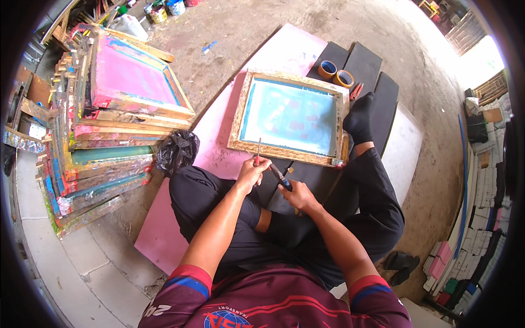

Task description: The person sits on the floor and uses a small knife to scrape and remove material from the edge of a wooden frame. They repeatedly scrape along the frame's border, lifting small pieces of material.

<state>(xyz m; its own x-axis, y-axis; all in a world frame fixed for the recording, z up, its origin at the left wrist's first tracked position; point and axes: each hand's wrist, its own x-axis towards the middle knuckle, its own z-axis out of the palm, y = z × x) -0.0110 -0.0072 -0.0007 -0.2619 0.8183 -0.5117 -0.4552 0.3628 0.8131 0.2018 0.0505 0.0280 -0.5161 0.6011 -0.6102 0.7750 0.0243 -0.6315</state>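
My left hand (pixel 253 174) is closed around a small screwdriver (pixel 257 160) with a red handle, its thin shaft pointing away from me. Just to the right, my right hand (pixel 298 198) grips a dark tool with blue on its handle (pixel 280 178); it looks like pliers, and its tip meets the left hand's fingers. Beyond both hands lies a wooden screen-printing frame (pixel 236 120) with pale blue mesh. At its near right corner sits a small metal piece (pixel 337 162). Fingers hide part of both tools.
Two tape rolls (pixel 327 69) and a red-handled tool (pixel 356 91) lie past the frame on black boards (pixel 363 63). A pink sheet (pixel 219 158) lies underneath. Stacked screen frames (pixel 109 126) and a black plastic bag (pixel 178 152) stand left. My foot (pixel 359 117) rests beside the frame.
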